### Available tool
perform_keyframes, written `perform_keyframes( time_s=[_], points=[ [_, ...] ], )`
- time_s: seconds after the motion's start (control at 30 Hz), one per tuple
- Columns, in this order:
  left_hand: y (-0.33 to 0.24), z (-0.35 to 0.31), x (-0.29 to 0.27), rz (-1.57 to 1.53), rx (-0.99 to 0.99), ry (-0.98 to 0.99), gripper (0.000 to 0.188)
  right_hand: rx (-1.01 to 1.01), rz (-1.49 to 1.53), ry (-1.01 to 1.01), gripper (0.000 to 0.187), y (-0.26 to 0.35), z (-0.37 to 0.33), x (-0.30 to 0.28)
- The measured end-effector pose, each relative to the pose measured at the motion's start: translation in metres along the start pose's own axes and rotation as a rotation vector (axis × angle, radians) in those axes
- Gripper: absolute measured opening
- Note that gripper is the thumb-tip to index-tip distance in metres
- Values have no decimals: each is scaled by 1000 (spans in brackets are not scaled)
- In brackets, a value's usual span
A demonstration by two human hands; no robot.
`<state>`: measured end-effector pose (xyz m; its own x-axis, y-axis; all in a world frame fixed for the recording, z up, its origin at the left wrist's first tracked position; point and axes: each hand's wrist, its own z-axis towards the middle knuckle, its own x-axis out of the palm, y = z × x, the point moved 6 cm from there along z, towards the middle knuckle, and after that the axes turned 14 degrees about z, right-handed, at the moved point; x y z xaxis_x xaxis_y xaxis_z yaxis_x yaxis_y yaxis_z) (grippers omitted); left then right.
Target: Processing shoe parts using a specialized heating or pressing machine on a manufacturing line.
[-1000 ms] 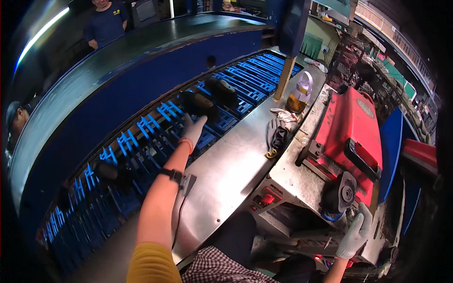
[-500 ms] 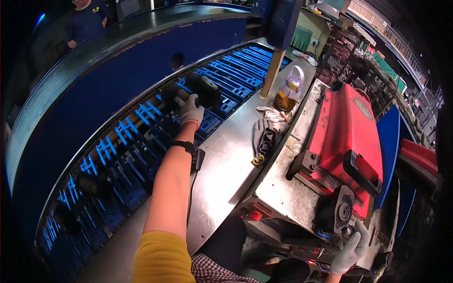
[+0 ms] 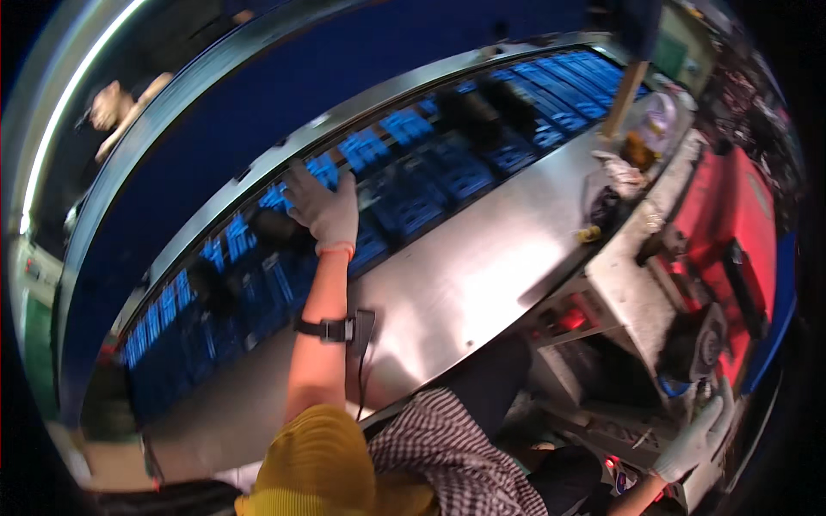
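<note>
Left hand [image 3: 323, 209]: gloved, fingers spread wide, no object seen in it, over the blue slatted conveyor [image 3: 572, 86]. A dark piece [image 3: 279, 227] lies on the slats just beside it; contact unclear. Step judged: reaching. Gripping would call for closing the fingers. Right hand [image 3: 699, 437]: near the dark round part [image 3: 707, 342]; hold cannot be told.

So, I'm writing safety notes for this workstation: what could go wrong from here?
The left hand is spread over the blue slats; if those were to move, it might get pinched. A black cable runs down beside the left forearm from the wrist device, so it could snag on something during a reach.
</note>
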<state>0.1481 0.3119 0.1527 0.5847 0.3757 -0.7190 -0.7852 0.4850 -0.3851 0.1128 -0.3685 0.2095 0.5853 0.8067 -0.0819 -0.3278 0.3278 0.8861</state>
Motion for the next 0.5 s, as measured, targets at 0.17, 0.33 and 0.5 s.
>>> perform_keyframes(
  time_s=[0.17,0.33,0.5],
  points=[
    [157,22,27,-469,-707,231,101,-22,-75,57,35,-9,0,8],
    [173,38,75,-737,-795,293,111,-120,-175,160,37,-7,0,0],
    [197,51,52,205,702,-58,33,-18,83,105,25,9,-7,21]
  ],
)
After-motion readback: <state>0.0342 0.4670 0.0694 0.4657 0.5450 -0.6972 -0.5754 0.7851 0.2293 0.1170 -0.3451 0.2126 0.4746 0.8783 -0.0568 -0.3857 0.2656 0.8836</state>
